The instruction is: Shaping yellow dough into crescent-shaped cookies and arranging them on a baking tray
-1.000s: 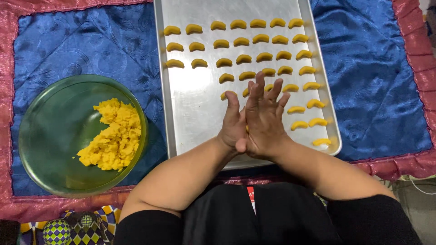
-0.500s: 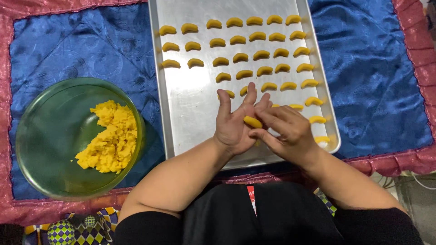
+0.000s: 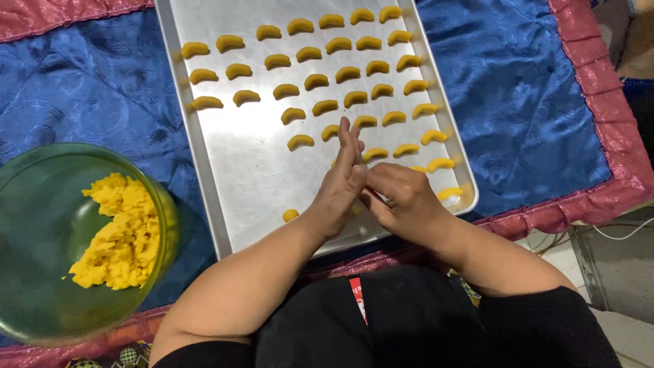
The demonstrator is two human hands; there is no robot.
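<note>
My left hand [image 3: 338, 184] stands edge-up with straight fingers over the near part of a silver baking tray [image 3: 248, 170]. My right hand [image 3: 402, 197] presses its fingertips into the left palm. The yellow dough piece between them is hidden. Rows of yellow crescent-shaped dough pieces [image 3: 327, 105] fill the far and right parts of the tray. A small yellow lump [image 3: 291, 215] lies near the tray's front edge, left of my left wrist. A green glass bowl [image 3: 27, 177] at the left holds crumbly yellow dough [image 3: 119, 232].
The tray and bowl rest on a blue satin cloth [image 3: 95, 88] with a red border [image 3: 579, 197]. A thin white cable [image 3: 623, 232] runs over the grey floor at the right. My dark clothing fills the bottom.
The flat palms rolling together came apart, showing a yellow dough piece. Now my right fingertips press into my left palm and hide it. The view has shifted right.
</note>
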